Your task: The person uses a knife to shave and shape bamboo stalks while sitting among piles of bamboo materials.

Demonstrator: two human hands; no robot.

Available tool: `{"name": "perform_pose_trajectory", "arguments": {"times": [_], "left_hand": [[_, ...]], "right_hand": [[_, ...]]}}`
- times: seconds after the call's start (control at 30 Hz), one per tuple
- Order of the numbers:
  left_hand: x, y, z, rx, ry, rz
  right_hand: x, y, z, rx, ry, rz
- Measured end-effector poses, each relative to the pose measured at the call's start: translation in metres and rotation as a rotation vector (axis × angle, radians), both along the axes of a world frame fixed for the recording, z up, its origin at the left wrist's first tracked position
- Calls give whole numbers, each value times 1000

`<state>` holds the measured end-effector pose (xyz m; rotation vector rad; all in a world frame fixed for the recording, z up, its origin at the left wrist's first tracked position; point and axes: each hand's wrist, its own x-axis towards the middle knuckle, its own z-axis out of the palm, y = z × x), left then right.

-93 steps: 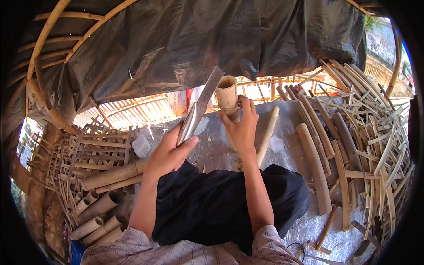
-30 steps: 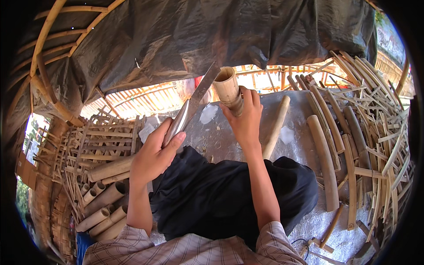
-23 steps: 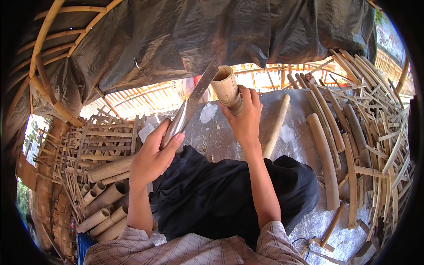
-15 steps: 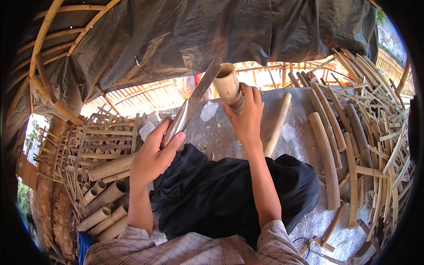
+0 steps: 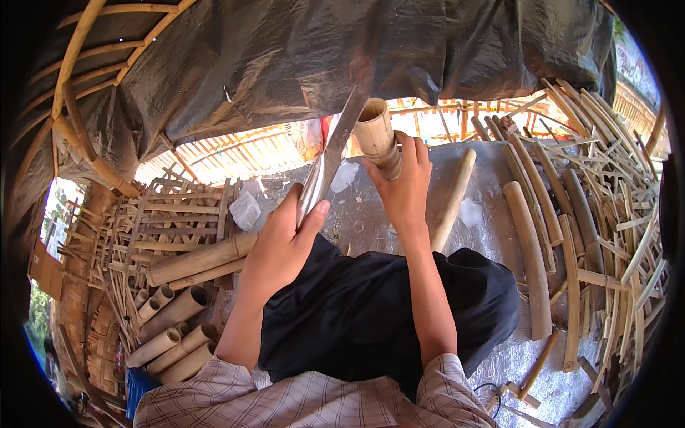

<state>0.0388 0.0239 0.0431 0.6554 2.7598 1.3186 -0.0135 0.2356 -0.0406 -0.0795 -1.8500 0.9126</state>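
My right hand [image 5: 403, 187] grips a short hollow bamboo tube [image 5: 377, 134], held upright with its open end toward me. My left hand [image 5: 284, 246] holds a long steel knife [image 5: 330, 158] whose blade slants up to the right, its tip close beside the tube's rim. Both hands are raised over my lap, which is covered in black cloth [image 5: 371, 314]. My checked sleeves show at the lower edge.
Whole bamboo sections [image 5: 175, 324] lie stacked at lower left beside a woven lattice panel [image 5: 178, 214]. Split halves and thin strips [image 5: 592, 214] are piled at right. A split piece [image 5: 528, 257] lies on the grey ground sheet [image 5: 492, 214]. A dark tarpaulin [image 5: 321, 50] hangs overhead.
Over the last three seconds both hands rose slightly and the blade tip came nearer the tube's rim; in the last second they have hardly moved.
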Motion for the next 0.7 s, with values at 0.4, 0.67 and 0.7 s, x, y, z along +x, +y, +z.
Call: {"name": "perform_pose_trajectory", "arguments": {"times": [0.4, 0.67, 0.7], "left_hand": [[11, -12, 20, 306, -161, 6], [9, -1, 12, 210, -213, -54], [8, 0, 10, 221, -220, -61]], "right_hand": [[1, 2, -1, -16, -4, -5], [6, 1, 9, -115, 62, 86], [11, -1, 16, -99, 113, 90]]}}
